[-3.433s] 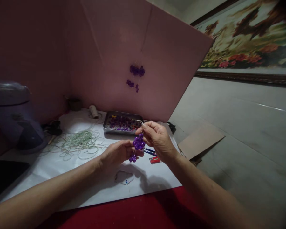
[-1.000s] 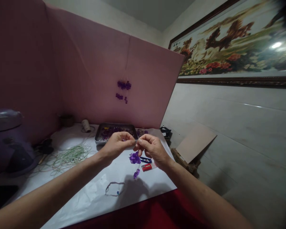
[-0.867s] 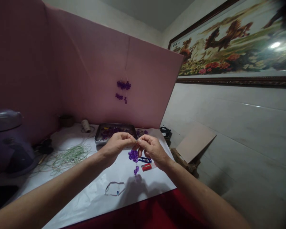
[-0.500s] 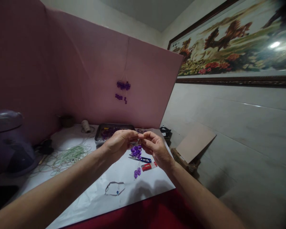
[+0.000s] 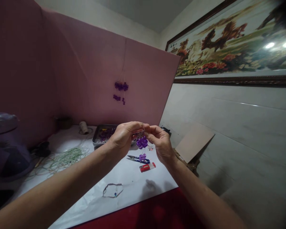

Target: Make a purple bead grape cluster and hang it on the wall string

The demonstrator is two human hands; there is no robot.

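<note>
A cluster of purple beads (image 5: pixel 142 142) hangs on thin string beneath my fingertips, with a smaller bunch of beads (image 5: pixel 142 157) dangling lower. My left hand (image 5: pixel 124 133) pinches the string from the left, its thumb and forefinger closed. My right hand (image 5: pixel 160 140) meets it from the right, fingertips also pinched at the top of the string. The exact grip point is partly hidden by my fingers. Under the beads, on the white sheet, lie blue-handled thread snips (image 5: pixel 138 159) and a red lighter (image 5: pixel 147 167).
Behind my left hand stands a metal tray (image 5: pixel 95 140) of purple beads. Tangled green cord (image 5: pixel 70 158) and a string spool (image 5: pixel 84 128) lie left. A thin band loop (image 5: pixel 105 190) sits in front. Another beaded strand (image 5: pixel 121 86) hangs on the pink panel (image 5: pixel 90 63).
Both hands have risen slightly and shifted right, still together. The bead cluster has gone up with them, and its lower bunch now hangs above the snips.
</note>
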